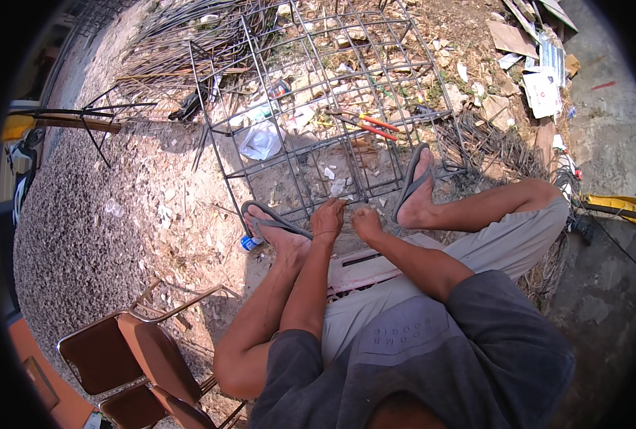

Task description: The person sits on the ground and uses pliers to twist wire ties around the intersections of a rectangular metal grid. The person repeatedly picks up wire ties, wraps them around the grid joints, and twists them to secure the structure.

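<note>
A cage of steel reinforcing bars (298,150) lies on the ground in front of me, between and beyond my feet. At its near edge, my left hand (328,219) is closed, fingertips pressed together by the nearest bar. My right hand (367,223) sits just beside it, curled closed at the same edge. Whatever either hand pinches is too small or too hidden to make out. Pincers with red and yellow handles (377,127) rest across the cage bars, beyond my hands.
Long loose rods (189,43) are piled at the far left. A clear plastic bag (261,141) lies under the cage, and a blue can (249,243) stands by my left foot. Brown chairs (110,354) are at the lower left. Cardboard scraps (511,39) lie far right.
</note>
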The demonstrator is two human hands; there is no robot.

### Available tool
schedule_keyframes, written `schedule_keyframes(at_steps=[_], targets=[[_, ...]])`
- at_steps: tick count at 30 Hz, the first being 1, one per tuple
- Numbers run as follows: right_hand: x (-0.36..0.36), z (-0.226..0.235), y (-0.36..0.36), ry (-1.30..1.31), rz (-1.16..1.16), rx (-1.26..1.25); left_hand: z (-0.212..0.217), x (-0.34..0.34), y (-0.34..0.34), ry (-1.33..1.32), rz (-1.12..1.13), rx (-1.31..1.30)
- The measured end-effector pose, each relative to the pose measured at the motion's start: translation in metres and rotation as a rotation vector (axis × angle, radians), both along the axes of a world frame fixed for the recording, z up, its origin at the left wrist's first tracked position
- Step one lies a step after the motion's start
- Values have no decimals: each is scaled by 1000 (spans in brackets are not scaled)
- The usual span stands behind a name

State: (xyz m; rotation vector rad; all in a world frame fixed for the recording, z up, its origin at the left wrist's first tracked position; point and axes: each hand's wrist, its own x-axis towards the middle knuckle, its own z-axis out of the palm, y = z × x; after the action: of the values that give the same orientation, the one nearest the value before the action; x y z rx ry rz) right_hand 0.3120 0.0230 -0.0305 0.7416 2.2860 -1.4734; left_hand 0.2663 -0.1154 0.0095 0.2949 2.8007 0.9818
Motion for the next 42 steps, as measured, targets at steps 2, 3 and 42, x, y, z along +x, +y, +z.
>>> schedule_keyframes(at_steps=[2,3,42], targets=[[0,5,1,-39,18,17,-1,-1,2,5,51,-8],[-1,7,2,-79,16,7,-2,-1,2,8,36,5],[-46,91,9,-124,772,444,8,-15,-6,-142,-61,73]])
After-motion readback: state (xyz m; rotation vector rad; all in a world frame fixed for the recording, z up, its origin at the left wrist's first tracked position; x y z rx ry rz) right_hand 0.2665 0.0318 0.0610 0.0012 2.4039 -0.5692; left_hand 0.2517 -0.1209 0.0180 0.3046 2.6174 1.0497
